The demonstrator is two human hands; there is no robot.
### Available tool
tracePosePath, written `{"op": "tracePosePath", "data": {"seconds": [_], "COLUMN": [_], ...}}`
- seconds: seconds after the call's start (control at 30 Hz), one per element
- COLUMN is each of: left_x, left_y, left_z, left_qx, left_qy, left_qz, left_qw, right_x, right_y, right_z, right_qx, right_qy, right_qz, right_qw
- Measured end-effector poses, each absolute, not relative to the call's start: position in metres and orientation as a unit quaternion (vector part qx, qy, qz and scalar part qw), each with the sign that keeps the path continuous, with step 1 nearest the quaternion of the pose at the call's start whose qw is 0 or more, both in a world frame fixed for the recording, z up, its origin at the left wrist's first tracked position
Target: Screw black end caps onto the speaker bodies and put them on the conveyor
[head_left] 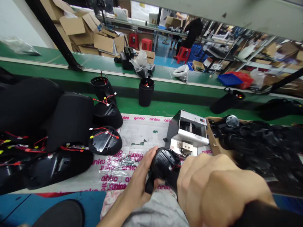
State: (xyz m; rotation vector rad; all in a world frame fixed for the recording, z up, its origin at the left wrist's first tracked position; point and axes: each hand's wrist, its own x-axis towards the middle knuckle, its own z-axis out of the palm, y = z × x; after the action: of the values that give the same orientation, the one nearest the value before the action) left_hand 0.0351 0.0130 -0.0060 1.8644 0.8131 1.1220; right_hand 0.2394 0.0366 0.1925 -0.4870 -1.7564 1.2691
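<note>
Low in the middle, a black round housing [165, 160] with a slotted end face and a bit of red wire is held upright. My left hand [142, 178] grips its left side, fingers along the wall and thumb low near a black strap [149, 183]. Close to the camera, my right hand [217, 186] is a closed fist at the housing's right side. What the fist holds, if anything, is hidden behind the fingers. Just beyond the housing stands a metal dispenser-like machine [188, 130].
Black fabric-covered housings [71, 116] with red wires crowd the left. More stand along the green bench [129, 108], including one cylinder [146, 93]. At right, a cardboard box [213, 135] holds tangled black parts. A person [193, 31] sits across the room.
</note>
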Motion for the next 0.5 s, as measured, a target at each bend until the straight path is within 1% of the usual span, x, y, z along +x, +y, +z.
{"op": "tracePosePath", "data": {"seconds": [0.1,0.2,0.27,0.37,0.47,0.5], "left_x": [0.036,0.037,0.037,0.037,0.037,0.037], "left_y": [0.013,0.013,0.013,0.013,0.013,0.013], "left_z": [-0.008,-0.01,-0.011,-0.01,-0.006,-0.005], "left_qx": [0.731,0.732,0.733,0.732,0.732,0.732], "left_qy": [0.321,0.319,0.318,0.322,0.325,0.326], "left_qz": [0.446,0.443,0.443,0.443,0.441,0.438], "left_qw": [0.404,0.408,0.407,0.405,0.406,0.407], "right_x": [0.237,0.235,0.234,0.231,0.23,0.231], "right_y": [0.041,0.047,0.047,0.042,0.038,0.038], "right_z": [0.192,0.192,0.189,0.184,0.18,0.179], "right_qx": [-0.214,-0.169,-0.168,-0.2,-0.199,-0.193], "right_qy": [-0.714,-0.727,-0.726,-0.695,-0.665,-0.669], "right_qz": [0.508,0.517,0.52,0.516,0.521,0.524], "right_qw": [0.433,0.418,0.417,0.459,0.496,0.49]}}
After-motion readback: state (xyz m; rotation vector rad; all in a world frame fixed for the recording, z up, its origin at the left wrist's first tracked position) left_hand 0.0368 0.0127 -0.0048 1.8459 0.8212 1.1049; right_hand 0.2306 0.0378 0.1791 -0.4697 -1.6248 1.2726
